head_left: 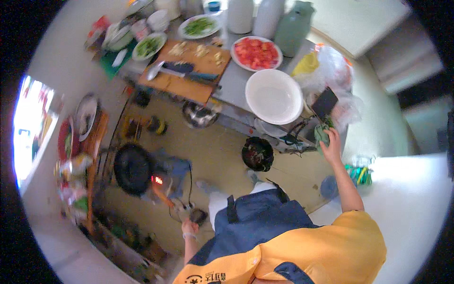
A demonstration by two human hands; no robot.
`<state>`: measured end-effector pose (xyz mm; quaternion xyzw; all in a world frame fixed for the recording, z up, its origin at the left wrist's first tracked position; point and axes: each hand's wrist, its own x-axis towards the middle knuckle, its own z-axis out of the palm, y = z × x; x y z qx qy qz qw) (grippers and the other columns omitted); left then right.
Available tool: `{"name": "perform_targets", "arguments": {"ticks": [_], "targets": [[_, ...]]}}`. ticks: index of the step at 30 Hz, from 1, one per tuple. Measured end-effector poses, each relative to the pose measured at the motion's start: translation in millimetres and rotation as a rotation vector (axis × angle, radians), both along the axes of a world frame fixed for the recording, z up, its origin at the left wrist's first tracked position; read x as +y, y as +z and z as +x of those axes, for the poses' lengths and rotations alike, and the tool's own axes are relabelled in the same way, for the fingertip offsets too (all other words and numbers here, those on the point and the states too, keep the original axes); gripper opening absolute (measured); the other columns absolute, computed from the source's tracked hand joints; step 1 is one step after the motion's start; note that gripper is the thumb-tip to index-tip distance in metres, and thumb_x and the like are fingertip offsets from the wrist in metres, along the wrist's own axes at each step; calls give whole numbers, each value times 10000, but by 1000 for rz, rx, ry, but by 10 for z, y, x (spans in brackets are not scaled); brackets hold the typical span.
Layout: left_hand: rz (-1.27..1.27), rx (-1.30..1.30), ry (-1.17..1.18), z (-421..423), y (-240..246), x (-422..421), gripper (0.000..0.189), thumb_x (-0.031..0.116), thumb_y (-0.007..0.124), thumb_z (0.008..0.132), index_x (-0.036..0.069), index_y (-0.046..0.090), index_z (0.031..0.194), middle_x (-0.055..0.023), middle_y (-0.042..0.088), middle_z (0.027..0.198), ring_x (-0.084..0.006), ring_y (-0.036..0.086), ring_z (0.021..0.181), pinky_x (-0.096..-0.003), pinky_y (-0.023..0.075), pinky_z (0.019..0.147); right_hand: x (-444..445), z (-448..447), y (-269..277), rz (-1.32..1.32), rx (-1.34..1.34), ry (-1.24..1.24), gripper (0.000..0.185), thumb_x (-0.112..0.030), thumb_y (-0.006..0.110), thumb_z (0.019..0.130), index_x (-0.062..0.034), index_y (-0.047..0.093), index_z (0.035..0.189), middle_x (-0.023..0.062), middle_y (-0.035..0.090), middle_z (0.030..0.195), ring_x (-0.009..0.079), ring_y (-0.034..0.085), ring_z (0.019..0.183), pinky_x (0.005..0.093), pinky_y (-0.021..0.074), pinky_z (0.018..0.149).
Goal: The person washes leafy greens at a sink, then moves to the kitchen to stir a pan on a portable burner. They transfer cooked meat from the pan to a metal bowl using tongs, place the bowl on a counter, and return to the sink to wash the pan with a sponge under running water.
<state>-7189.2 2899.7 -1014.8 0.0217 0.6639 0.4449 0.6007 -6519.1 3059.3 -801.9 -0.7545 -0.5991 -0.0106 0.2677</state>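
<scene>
At the right corner of the table, my right hand (332, 145) grips a green cloth (321, 135). Right by it are a dark flat object (325, 103) and clear plastic bags (333, 67). My left hand (189, 227) hangs low beside my apron (262, 216), its fingers blurred. Close to that hand is a small dark object (198, 217); whether I hold it cannot be made out. Further left, a black wok (133, 169) with an orange-brown handle (162, 195) sits by a cooker with a lit red display (157, 180).
A white basin (274, 96), a plate of cut tomatoes (256, 53) and a wooden cutting board (188, 71) with a knife (202, 76) occupy the table. Plates of green vegetables (199, 26) stand behind. A black bin (258, 153) is on the floor; a wooden shelf (95, 156) lines the left.
</scene>
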Motion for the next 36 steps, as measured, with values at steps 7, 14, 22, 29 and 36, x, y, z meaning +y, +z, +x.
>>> {"name": "perform_targets", "arguments": {"ticks": [7, 14, 22, 29, 36], "targets": [[-426, 381, -230, 2012, 270, -1935, 261, 211, 462, 796, 45, 589, 952, -99, 598, 808, -208, 545, 728, -368, 442, 602, -737, -308, -412, -420, 555, 397, 138, -52, 570, 767, -28, 559, 903, 94, 532, 897, 190, 528, 792, 274, 434, 695], [-470, 66, 297, 3888, 230, -3274, 262, 203, 608, 717, 49, 628, 928, -62, 586, 683, -157, 491, 485, -309, 389, 443, -911, -374, -920, -1070, 478, 915, 204, -145, 587, 798, -33, 583, 969, 69, 572, 893, 182, 543, 795, 283, 423, 738], [-631, 210, -229, 4687, 682, -3779, 398, 350, 540, 761, 41, 594, 1006, -135, 608, 931, -261, 556, 848, -350, 421, 732, -894, -118, -1399, -1690, 627, 393, 300, -364, 528, 830, -169, 543, 1058, -16, 551, 926, 121, 495, 826, 319, 384, 691], [-463, 55, -261, 5121, 1073, -4289, 414, 387, 549, 761, 105, 580, 1062, -151, 616, 970, -274, 594, 881, -358, 452, 764, -1782, 331, -1448, -1963, 479, 98, 378, -329, 448, 844, -80, 514, 1120, 77, 567, 1012, 212, 519, 921, 438, 414, 800], [-361, -647, 698, 5062, 881, -4364, 414, 407, 547, 766, 152, 563, 1092, -140, 611, 965, -234, 602, 851, -346, 460, 717, -2147, 322, -1167, -1997, 650, -250, 331, -274, 443, 850, -41, 559, 1054, 78, 597, 935, 191, 559, 815, 344, 455, 679]]}}
